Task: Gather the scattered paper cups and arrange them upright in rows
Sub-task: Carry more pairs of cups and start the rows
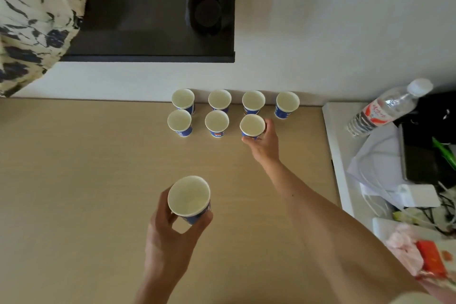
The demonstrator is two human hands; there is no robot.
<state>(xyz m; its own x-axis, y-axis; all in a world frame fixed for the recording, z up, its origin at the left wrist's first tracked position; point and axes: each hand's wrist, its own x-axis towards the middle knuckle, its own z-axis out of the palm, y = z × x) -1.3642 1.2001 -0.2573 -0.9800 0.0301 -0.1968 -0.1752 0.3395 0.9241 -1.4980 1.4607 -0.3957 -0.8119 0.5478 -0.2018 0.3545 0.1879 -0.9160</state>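
Several blue-and-white paper cups stand upright on the wooden table (74, 180) near the wall. The back row (219, 99) holds several cups. The front row has two free cups (179, 122) (217, 123) and a third cup (252, 126) that my right hand (264, 143) grips by its side at the row's right end. My left hand (170, 232) holds another upright cup (189, 196) above the table's near middle, fingers curled round its lower part.
A dark screen (153, 7) hangs on the wall behind the cups. A patterned cloth (32, 15) fills the top left. To the right lies a white tray (333, 136) with a plastic water bottle (387, 108), papers, cables and a red packet (430, 258).
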